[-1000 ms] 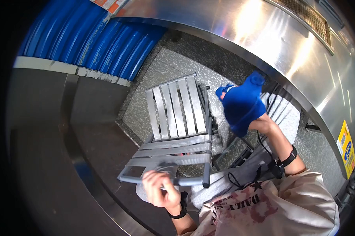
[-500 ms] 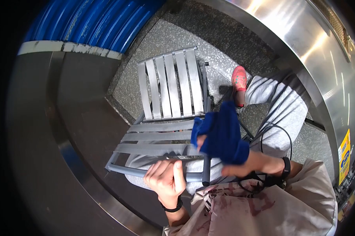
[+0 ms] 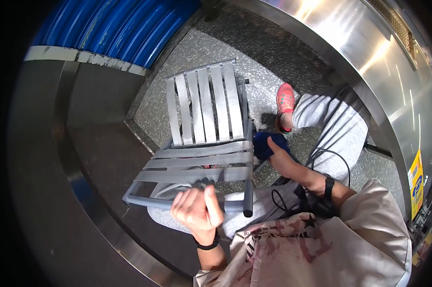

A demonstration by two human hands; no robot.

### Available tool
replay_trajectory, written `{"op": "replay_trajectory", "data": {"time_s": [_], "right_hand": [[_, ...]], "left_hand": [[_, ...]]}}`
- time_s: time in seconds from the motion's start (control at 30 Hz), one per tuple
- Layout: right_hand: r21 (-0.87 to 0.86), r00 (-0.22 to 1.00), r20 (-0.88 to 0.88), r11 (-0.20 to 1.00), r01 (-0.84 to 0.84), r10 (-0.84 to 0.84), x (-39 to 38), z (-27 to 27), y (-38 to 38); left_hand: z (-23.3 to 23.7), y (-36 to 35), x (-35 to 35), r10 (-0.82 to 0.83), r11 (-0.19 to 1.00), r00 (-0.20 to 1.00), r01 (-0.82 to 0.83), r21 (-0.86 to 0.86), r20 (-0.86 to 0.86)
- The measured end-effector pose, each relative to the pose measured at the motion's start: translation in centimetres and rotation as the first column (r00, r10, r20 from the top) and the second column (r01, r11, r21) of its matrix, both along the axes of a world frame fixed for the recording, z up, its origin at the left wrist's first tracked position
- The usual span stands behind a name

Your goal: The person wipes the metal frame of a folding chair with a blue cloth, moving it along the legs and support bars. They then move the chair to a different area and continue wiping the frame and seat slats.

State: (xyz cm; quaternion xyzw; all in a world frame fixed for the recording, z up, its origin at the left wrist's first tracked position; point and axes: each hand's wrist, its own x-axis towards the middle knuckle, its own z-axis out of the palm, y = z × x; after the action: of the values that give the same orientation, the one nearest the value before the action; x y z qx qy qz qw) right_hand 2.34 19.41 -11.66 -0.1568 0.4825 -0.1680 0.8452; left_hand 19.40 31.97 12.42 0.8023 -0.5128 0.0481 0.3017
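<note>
A small folding chair with grey webbing straps and a grey tube frame stands before me. My left hand is wrapped around the near tube of the frame, thumb pointing up. Lower down, beside the right side of the chair, my right hand holds a bunched dark blue cloth. The cloth is up against the side frame, where the horizontal and upright straps meet; whether it wraps the tube cannot be seen.
A stainless steel counter curves along the right. Behind the chair is a blue corrugated panel. My leg in grey trousers and a pink shoe are on the speckled floor. A black cable loops near my knee.
My right hand has moved down and away from me with the blue cloth, from above the near right corner to the chair's right side. The left hand keeps its hold on the tube.
</note>
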Motion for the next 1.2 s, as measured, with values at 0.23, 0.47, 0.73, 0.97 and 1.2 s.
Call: {"op": "replay_trajectory", "data": {"time_s": [0.23,0.47,0.73,0.97,1.2], "right_hand": [[0.488,0.975,0.216,0.870,-0.070,-0.043,2.8,0.6,-3.4],[0.440,0.989,0.145,0.893,-0.091,0.030,3.6,3.0,-2.4],[-0.510,0.928,-0.230,0.775,-0.373,0.294,0.8,5.6,-2.1],[-0.544,0.534,-0.800,0.047,-0.838,0.274,-1.1,10.7,-6.0],[-0.190,0.178,-0.979,-0.131,-0.973,0.101,-3.7,17.4,-8.3]], "left_hand": [[2.4,-6.8,2.6,0.128,0.991,0.991,-0.129,-0.038,-0.025],[3.9,-12.5,5.4,0.249,0.946,0.960,-0.269,0.180,0.127],[3.7,-18.8,7.6,0.226,0.944,0.964,-0.253,0.213,0.140],[3.7,-20.1,7.5,0.189,0.949,0.982,-0.185,0.255,0.009],[3.6,-19.7,8.9,0.245,0.909,0.968,-0.213,0.357,-0.047]]}}
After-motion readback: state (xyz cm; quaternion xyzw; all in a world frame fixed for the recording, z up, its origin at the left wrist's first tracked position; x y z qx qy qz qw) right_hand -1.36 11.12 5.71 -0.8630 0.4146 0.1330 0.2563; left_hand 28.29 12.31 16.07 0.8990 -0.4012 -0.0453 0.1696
